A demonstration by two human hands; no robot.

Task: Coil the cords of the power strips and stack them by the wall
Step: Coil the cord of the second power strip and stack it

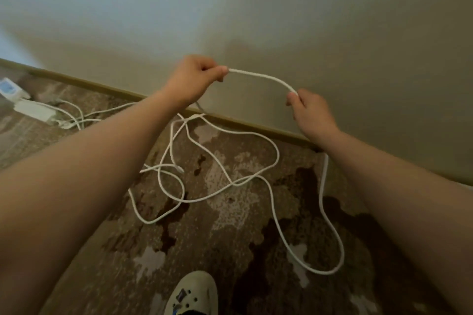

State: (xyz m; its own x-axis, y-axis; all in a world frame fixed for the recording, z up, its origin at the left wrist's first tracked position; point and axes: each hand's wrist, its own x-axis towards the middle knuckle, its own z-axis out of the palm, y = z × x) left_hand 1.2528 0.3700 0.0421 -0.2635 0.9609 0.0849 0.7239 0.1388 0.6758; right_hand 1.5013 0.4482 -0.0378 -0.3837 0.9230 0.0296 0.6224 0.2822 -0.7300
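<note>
A long white cord (pixel 261 77) arches in the air between both hands, in front of the wall. My left hand (pixel 194 79) grips one end of that stretch in a fist. My right hand (pixel 309 110) pinches the other end between thumb and fingers. Below the right hand the cord drops to the carpet and runs on in loose tangled loops (pixel 230 181). At the far left a white power strip (pixel 33 110) lies on the floor near the baseboard, with thinner white cords leading from it.
A second white and blue device (pixel 9 88) sits at the far left edge by the wall. The brown patterned carpet (pixel 230 250) meets a baseboard (pixel 256 126) along a plain wall. My light-coloured shoe (pixel 190 294) shows at the bottom centre.
</note>
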